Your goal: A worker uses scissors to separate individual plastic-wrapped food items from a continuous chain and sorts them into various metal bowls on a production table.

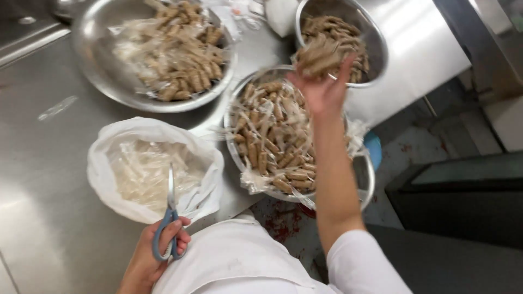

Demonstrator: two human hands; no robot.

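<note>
My left hand (158, 247) grips blue-handled scissors (169, 212), blades pointing away over a white plastic bag (103, 158) holding clear wrapper scraps. My right hand (322, 90) is stretched out above the far right steel bowl (376, 41), holding a bunch of brown sausage-like sticks (320, 57). Under my right forearm sits a middle steel bowl (364, 179) full of brown sticks in clear plastic wrappers (272, 136).
A large steel bowl (92, 65) at the far left holds more wrapped brown sticks. Everything stands on a stainless steel counter (38, 190). To the right the counter ends; a stained floor (419, 147) and a dark unit (463, 190) lie below.
</note>
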